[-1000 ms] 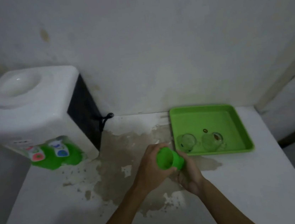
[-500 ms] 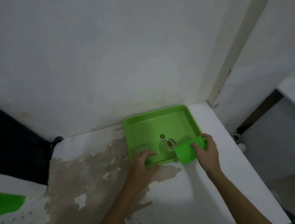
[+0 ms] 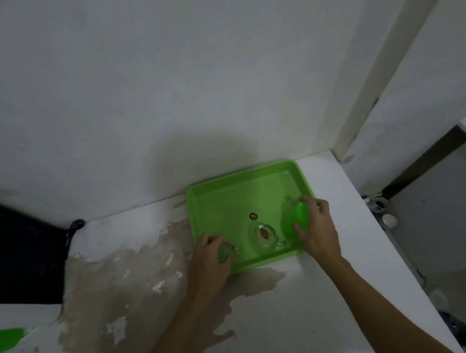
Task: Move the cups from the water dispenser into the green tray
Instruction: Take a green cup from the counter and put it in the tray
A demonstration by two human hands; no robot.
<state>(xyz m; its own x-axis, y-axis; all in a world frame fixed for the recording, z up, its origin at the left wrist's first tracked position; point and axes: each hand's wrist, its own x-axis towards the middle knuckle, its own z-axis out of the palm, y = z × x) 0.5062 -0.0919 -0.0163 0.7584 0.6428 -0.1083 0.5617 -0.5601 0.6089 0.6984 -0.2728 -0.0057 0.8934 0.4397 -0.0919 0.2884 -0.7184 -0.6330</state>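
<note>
The green tray (image 3: 228, 194) lies on the white counter against the wall. My right hand (image 3: 317, 230) grips a green plastic cup (image 3: 298, 218) turned upside down, low over the tray's right side. My left hand (image 3: 209, 255) rests at the tray's front left corner, fingers closed around a clear glass cup (image 3: 226, 252) that it mostly hides. A second clear glass cup (image 3: 264, 235) with a handle stands between my hands near the tray's front rim. The water dispenser (image 3: 6, 248) shows only as a dark side and a green patch at the left edge.
The counter (image 3: 140, 290) has a large brown patch of peeled surface in front of the tray. Its right edge runs close to the tray, with a drop to the floor beyond. A black cord (image 3: 73, 228) hangs beside the dispenser.
The green cup went from both hands at mid-counter to my right hand alone, then into the tray's right side. My left hand moved onto the left glass cup. The view swung right.
</note>
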